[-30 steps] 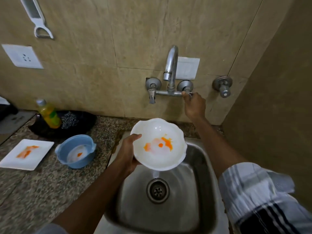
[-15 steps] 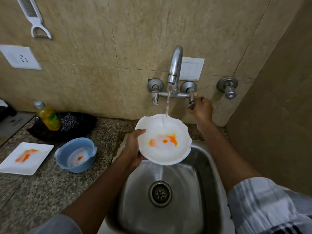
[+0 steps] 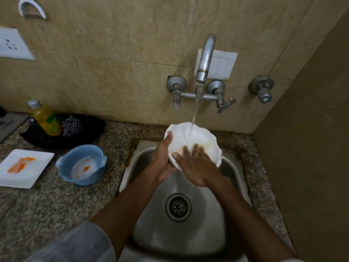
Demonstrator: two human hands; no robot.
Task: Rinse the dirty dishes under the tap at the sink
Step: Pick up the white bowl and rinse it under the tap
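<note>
Three dirty dishes, two hands

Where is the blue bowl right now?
The blue bowl sits on the counter left of the sink, between the white square plate and the sink's edge.

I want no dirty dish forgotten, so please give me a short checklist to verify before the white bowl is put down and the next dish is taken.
1. Water runs from the tap into the white bowl: ok.
2. Left hand holds the bowl's rim firmly: ok.
3. Right hand is rubbing inside; orange residue all gone: not ok, a faint smear shows.
4. Bowl is over the sink: ok.
5. Blue bowl and square white plate rinsed: not ok, both show orange stains.
6. Drain flows freely: cannot tell.
</note>
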